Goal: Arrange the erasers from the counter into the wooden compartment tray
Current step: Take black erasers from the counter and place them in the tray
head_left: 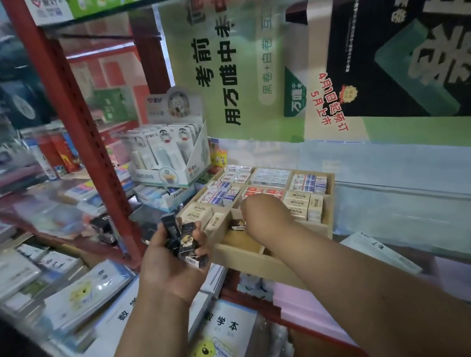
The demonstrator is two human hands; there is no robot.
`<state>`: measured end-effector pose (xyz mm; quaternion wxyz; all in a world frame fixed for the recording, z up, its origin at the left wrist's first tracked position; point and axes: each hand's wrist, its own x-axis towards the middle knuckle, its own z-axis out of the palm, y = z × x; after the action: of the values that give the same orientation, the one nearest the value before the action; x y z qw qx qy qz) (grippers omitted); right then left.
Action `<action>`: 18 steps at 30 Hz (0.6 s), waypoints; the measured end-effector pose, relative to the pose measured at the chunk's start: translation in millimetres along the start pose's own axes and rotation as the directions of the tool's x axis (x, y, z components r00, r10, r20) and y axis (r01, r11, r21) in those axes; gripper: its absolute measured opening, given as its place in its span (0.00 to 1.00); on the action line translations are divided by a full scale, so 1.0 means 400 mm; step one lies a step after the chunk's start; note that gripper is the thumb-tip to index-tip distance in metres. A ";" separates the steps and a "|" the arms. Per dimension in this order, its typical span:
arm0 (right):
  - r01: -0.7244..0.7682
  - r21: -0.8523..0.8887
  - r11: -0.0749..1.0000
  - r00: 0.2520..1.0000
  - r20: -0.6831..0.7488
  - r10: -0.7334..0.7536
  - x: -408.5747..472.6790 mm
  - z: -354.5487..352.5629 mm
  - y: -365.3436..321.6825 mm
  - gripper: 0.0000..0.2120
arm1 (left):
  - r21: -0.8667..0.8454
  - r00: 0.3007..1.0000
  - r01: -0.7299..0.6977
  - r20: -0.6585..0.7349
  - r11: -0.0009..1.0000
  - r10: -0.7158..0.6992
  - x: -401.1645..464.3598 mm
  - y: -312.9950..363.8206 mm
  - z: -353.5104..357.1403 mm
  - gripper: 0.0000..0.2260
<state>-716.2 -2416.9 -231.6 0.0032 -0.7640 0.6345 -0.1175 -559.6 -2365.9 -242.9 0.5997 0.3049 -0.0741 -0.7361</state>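
Two bare forearms (145, 328) — no sleeves

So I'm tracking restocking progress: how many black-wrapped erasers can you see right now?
4 at least: three bunched in the left hand, one black eraser pinched by the right hand over the wooden tray. Fingers may hide more.

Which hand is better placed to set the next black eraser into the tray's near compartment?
The right hand. It is already over the wooden tray, pinching a black eraser at the near compartment. The left hand is beside the tray, holding the spare black erasers.
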 end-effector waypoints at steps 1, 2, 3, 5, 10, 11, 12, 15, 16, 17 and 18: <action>0.015 -0.034 0.999 1.000 -0.003 -0.015 0.002 0.001 -0.003 0.08 | 0.003 1.000 -0.002 -0.005 1.000 0.002 0.002 -0.001 -0.003 0.19; 0.021 -0.058 0.998 1.000 0.005 -0.020 0.004 -0.001 -0.004 0.08 | 0.011 1.000 -0.004 -0.008 1.000 0.004 0.003 -0.002 -0.005 0.19; 0.013 -0.063 0.998 1.000 0.024 -0.011 0.005 -0.001 -0.005 0.07 | 0.025 1.000 -0.005 -0.011 1.000 0.005 0.005 -0.005 -0.008 0.20; -0.024 -0.049 0.998 0.997 0.068 0.028 0.005 -0.006 -0.008 0.04 | 0.081 1.000 -0.005 -0.023 0.997 0.007 0.008 -0.013 -0.009 0.20; -0.055 0.441 0.896 0.998 0.038 0.042 -0.002 -0.020 0.004 0.05 | 0.310 0.993 -0.043 -0.088 0.950 0.073 0.009 -0.038 0.006 0.17; -0.002 0.634 0.773 1.000 0.021 -0.015 -0.013 -0.031 0.000 0.06 | 0.359 0.994 -0.042 -0.081 0.933 0.075 0.005 -0.043 0.011 0.16; 0.061 0.758 0.650 0.994 0.011 -0.106 -0.023 -0.044 -0.003 0.10 | 0.408 0.995 -0.042 -0.070 0.912 0.077 0.002 -0.047 0.016 0.16; 0.212 0.774 0.597 0.946 -0.009 -0.324 -0.044 -0.066 -0.007 0.18 | 0.532 0.996 -0.052 -0.037 0.845 0.084 -0.008 -0.058 0.030 0.18; 0.235 0.740 0.630 0.940 -0.009 -0.340 -0.046 -0.070 -0.004 0.17 | 0.563 0.996 -0.055 -0.030 0.824 0.087 -0.012 -0.062 0.033 0.17; 0.233 0.726 0.647 0.943 -0.006 -0.334 -0.047 -0.074 0.001 0.15 | 0.588 0.996 -0.055 -0.027 0.807 0.087 -0.015 -0.066 0.036 0.17; 0.218 0.732 0.646 0.946 0.003 -0.324 -0.047 -0.078 0.008 0.14 | 0.604 0.996 -0.052 -0.025 0.795 0.084 -0.018 -0.069 0.037 0.17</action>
<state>-728.3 -2394.7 -205.1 0.3283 -0.7928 0.4130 -0.3052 -589.8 -2355.6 -241.6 0.4991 0.4955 -0.3002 -0.6444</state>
